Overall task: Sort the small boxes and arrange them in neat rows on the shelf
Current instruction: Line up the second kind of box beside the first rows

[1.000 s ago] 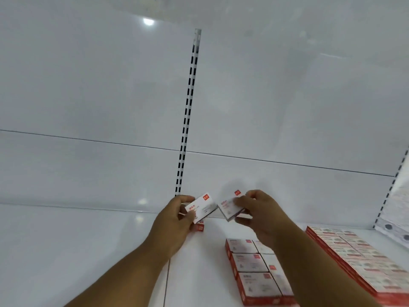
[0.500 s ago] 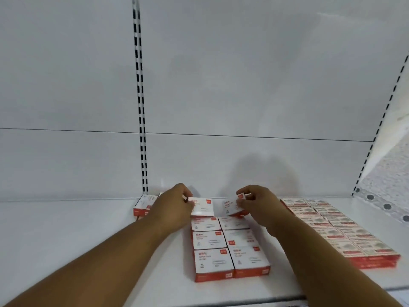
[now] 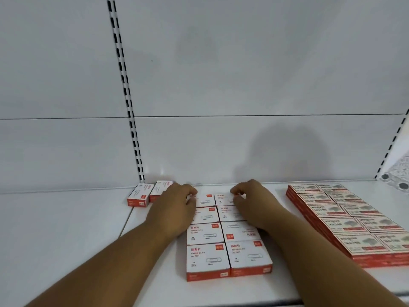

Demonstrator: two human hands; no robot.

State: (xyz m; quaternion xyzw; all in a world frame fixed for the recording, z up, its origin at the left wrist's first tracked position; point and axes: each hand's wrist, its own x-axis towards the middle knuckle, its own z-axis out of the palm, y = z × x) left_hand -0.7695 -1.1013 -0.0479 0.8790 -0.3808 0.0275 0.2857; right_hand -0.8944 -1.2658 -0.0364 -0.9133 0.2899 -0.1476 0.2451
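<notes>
Flanking back boxes (image 3: 207, 199) (shelf (image 3: 66, 240) beyond)

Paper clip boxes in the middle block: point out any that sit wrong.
One stands out. In the right column, the second box from the front lies turned around: its red logo sits at the near left and its print reads upside down, unlike the front right box and its other neighbours. Two loose boxes also sit apart at the back left.
</notes>
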